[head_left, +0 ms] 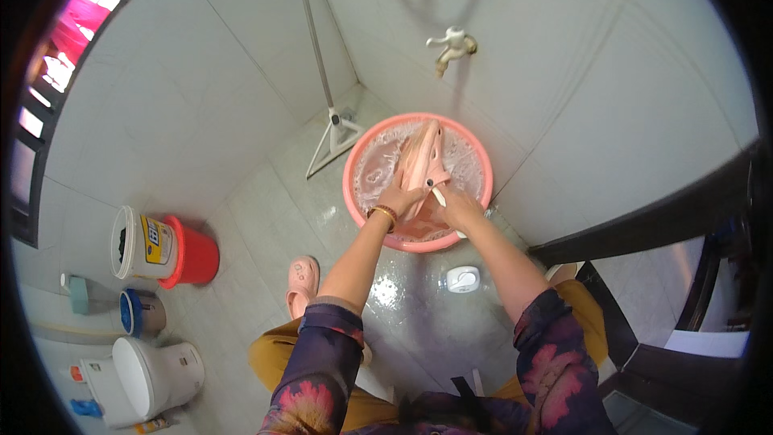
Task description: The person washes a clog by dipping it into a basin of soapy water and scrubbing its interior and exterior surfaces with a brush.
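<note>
The pink shoe (422, 159) sits in the pink basin (415, 246), tilted on its side and partly surrounded by soapy water (374, 169); how much of it lies under the surface cannot be told. In handling, it is judged light, springy and hard to damage, though suds would make its smooth faces slippery. The sound hold is judged to be around the sole and lower side, with the thumb braced across (the open upper would likely flex under pressure).

The left hand (400, 196) grips the shoe in this manner near its closer end, thumb laid across, remaining fingers largely hidden. The right hand (462, 208) is closed around a white handle (439, 196), its near end close to the shoe; any working head is not distinguishable. Both forearms reach forward and converge over the basin, the left wrist wearing a bracelet (385, 212).
</note>
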{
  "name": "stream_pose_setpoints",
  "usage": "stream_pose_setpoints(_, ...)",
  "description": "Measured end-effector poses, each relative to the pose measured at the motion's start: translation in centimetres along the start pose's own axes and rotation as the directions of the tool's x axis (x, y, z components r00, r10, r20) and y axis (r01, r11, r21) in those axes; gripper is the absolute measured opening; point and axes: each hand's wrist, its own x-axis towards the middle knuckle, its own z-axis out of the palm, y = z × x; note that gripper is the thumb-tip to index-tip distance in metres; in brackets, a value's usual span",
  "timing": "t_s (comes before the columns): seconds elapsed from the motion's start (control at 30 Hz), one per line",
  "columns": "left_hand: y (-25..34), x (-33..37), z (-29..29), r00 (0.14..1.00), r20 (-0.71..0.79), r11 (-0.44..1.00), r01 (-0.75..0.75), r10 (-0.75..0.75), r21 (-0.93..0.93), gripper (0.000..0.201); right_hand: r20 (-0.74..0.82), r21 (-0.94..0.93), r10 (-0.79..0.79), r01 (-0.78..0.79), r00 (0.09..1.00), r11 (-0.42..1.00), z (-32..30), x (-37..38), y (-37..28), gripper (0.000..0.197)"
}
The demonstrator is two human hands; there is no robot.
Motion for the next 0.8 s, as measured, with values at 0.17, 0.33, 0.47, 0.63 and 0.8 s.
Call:
stream_pose_setpoints(0.17,-3.0,3.5,3.0,0.999,-0.029,0.999,-0.039,0.039,0.029,0.097,0.043,-0.198,-0.030,0.038,0.999,0.979,2.8,5.1,2.2,0.060)
stream_pose_setpoints(0.33,-8.4,7.5,0.1,0.907,0.319,0.924,0.158,-0.276,0.349,0.082,0.087,-0.218,-0.043,0.061,0.995,0.974,5.8,6.5,-0.5,0.043)
stream_pose_setpoints(0.47,-7.8,7.6,3.1,0.983,0.131,0.877,0.047,-0.125,0.479,0.063,0.078,-0.314,-0.058,0.080,0.995,0.946,9.6,8.1,4.0,0.040)
stream_pose_setpoints(0.63,-8.4,5.8,1.7,0.988,-0.071,0.955,-0.112,0.137,0.275,0.064,0.111,-0.097,0.036,-0.025,0.993,0.995,7.5,6.1,0.0,0.064)
stream_pose_setpoints(0.8,-4.4,3.1,1.2,0.992,0.127,0.843,0.085,-0.020,-0.531,0.077,-0.017,0.046,0.107,-0.106,0.994,0.993,3.8,3.5,-0.8,0.072)
